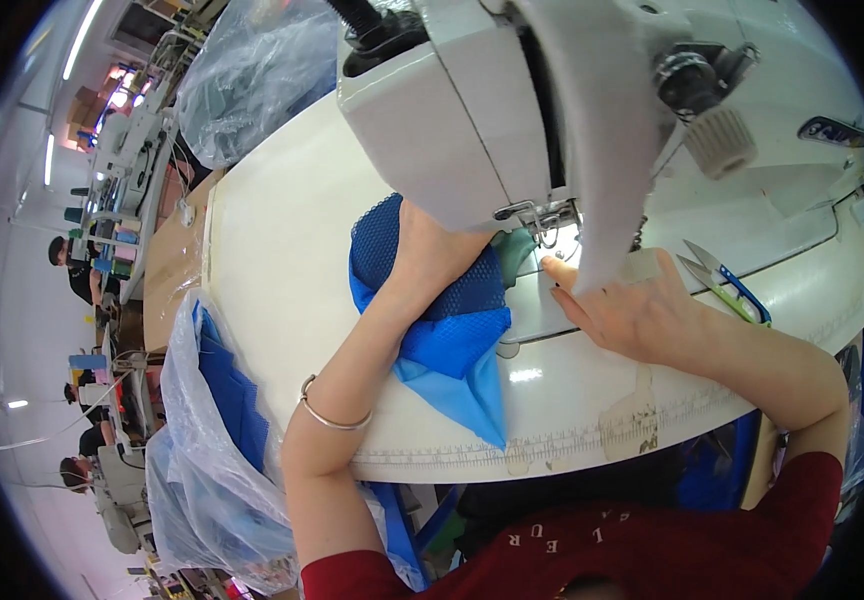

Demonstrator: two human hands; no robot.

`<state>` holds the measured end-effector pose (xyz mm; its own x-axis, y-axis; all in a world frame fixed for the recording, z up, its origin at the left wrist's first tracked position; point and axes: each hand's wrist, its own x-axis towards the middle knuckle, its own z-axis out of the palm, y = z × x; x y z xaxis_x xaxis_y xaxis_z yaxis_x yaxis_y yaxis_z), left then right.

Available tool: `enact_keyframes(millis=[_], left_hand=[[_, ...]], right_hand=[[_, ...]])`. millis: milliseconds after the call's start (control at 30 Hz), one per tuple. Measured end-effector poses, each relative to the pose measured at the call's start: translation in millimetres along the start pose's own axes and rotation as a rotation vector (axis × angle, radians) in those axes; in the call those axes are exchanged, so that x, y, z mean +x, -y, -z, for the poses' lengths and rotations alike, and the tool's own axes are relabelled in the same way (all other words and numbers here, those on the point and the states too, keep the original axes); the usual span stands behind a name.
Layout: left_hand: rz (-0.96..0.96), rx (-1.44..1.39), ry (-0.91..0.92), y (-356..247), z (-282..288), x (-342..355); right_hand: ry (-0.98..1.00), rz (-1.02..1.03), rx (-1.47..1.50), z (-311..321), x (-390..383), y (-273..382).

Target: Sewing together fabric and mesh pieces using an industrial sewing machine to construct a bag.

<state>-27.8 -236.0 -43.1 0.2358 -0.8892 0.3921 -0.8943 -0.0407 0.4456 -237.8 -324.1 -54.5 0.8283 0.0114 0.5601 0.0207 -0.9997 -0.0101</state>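
Observation:
My left hand point(437, 250) lies on a piece of blue fabric point(460, 345), dark mesh on top with brighter and lighter blue cloth below. The machine head hides its fingers. Grey-green cloth point(515, 252) shows between the fabric and the presser foot point(549, 222) of a white sewing machine point(442, 110). Across the needle area, my right hand point(632, 310) rests on the machine bed, index finger and thumb apart, the index tip close to the foot. I see nothing held in it; the machine partly covers this hand.
Scissors point(727, 288) with blue and green handles lie beside my right wrist. A printed ruler scale point(552, 462) follows the table's near edge. Plastic-wrapped bundles point(217, 460) stand left of the table and at its far side point(252, 80). Several people work at machines farther left.

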Motion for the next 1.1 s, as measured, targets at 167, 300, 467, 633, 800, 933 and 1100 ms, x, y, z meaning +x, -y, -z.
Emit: enact_keyframes(millis=[167,300,467,633,800,933,1100], left_hand=[[-0.059,0.071,0.013,2,2,1],[0.023,-0.016,0.061,-2,0,-2],[0.016,0.03,0.041,0,-2,0],[0.094,-0.064,0.056,-4,8,-3],[0.371,-0.418,-0.108,-22,35,-24],[0.365,-0.412,-0.185,-20,50,-58],[0.367,-0.462,-0.25,-23,51,-64]], right_hand=[[0.029,-0.031,0.074,0,1,0],[0.012,-0.044,0.084,-1,1,0],[0.103,-0.057,0.027,0,0,1],[0.066,-0.055,0.051,-5,1,1],[0.096,-0.096,0.102,-3,0,0],[0.126,-0.125,0.081,-5,-2,0],[0.047,-0.131,0.097,-7,-1,1]])
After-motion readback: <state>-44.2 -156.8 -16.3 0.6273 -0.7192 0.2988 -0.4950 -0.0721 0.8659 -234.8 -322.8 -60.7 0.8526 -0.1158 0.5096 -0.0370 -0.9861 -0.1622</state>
